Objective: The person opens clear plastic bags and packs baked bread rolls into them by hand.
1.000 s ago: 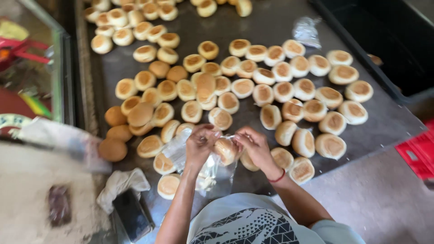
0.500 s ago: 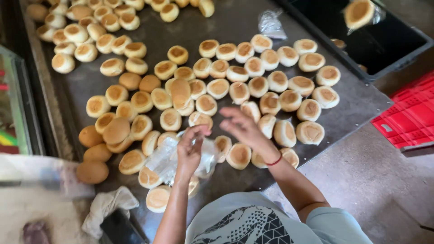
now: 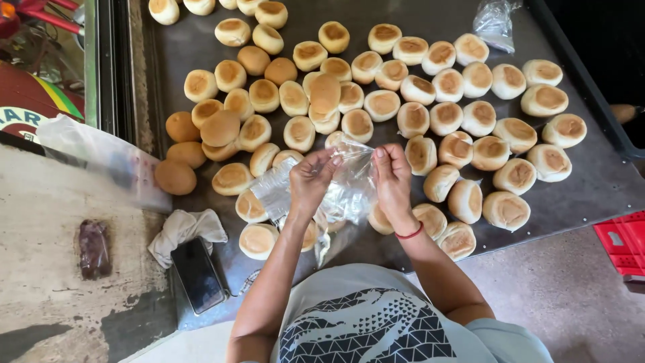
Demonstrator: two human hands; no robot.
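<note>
Overhead view of a dark metal tray (image 3: 591,195) covered with round baked buns (image 3: 403,87). My left hand (image 3: 310,183) and my right hand (image 3: 393,180) meet over the near edge of the tray, both pinching the same clear plastic bag (image 3: 349,185). The fingers of my left hand are curled, thumb and fingertips closed on the bag's left side; the fingers of my right hand are likewise closed on its right side, with a red band (image 3: 408,234) at the wrist. The bag hangs crumpled between the two hands, above the buns nearest me; whether anything is inside it I cannot tell.

A second clear bag (image 3: 496,20) lies at the tray's far right corner. Darker, browner buns (image 3: 176,176) sit along the tray's left edge, some stacked on paler ones.

Beyond the tray's left edge, on a worn concrete ledge (image 3: 40,296), lie a crumpled white cloth (image 3: 183,232), a dark phone (image 3: 197,274) face up just beside it, and a small dark wrapped packet (image 3: 94,247) well apart from both. A red crate (image 3: 621,242) shows at the right edge, near the tray's near right corner.
</note>
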